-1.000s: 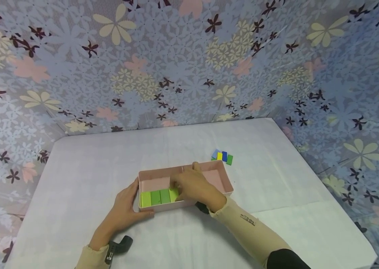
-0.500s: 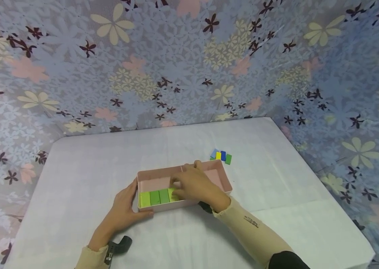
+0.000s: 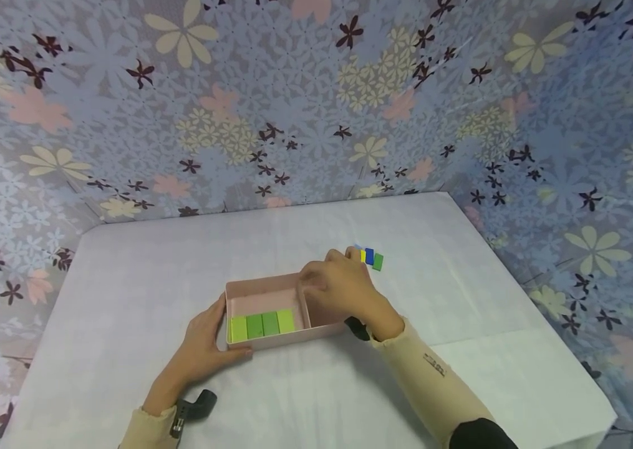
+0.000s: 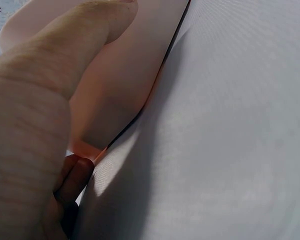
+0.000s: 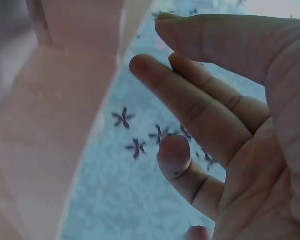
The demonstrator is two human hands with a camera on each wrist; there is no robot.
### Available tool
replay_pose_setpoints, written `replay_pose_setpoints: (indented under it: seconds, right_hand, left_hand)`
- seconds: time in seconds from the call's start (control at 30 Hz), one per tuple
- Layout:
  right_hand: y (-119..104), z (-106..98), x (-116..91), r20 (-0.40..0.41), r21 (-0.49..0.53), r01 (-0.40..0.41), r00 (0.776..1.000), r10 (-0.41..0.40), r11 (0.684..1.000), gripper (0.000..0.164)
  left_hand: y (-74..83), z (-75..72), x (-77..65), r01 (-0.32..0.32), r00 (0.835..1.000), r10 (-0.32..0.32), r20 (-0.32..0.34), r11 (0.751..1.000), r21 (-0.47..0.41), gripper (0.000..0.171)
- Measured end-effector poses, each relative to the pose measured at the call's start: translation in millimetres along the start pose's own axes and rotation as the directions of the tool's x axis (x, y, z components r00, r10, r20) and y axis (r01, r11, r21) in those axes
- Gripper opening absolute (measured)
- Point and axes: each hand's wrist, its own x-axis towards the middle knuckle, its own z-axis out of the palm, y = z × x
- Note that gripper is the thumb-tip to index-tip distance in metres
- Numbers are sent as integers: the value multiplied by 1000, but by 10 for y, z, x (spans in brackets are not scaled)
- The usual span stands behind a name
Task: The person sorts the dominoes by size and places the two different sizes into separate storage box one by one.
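A shallow pink box (image 3: 262, 288) with a divider stands on the table. My left hand (image 3: 199, 346) holds its left end, fingers along the end wall and thumb on the front wall. The left wrist view shows the thumb (image 4: 90, 30) lying against the pink wall. In the left compartment, a row of light green and darker green tiles (image 3: 262, 325) lies along the front. My right hand (image 3: 344, 285) is over the right compartment, hiding much of it. The right wrist view shows its fingers (image 5: 190, 100) loosely bent and apart from the thumb, with nothing between them.
Just behind the box's right end lie loose tiles, among them a blue tile (image 3: 369, 256), a green tile (image 3: 378, 262) and a partly hidden yellow one. A white cloth (image 3: 490, 349) covers the table. Flower-patterned fabric (image 3: 294, 125) rises behind it and at both sides.
My right hand has lifted away from the rightmost light green tile and moved right and back, toward the loose tiles. That tile now shows in full. The left hand stays at the box.
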Motion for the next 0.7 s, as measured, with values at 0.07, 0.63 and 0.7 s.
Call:
replay_pose_setpoints:
  seconds: [0.07,0.63,0.7]
  right_hand:
    - [59,-60,1,-16,30,-23,1000,23,999,18]
    - [853,-419,-164,-40,117,-349,934,355,930,31]
    - [909,-412,-165,-42,118,-363,928,370,924,31]
  left_hand:
    - [3,-14,4,9,1000,-8,6,1000,-8,127]
    - [-59,-45,44,-1,1000,1,9,1000,-25,127]
    - [-65,-61,57,-4,1000,4,6,1000,-26,127]
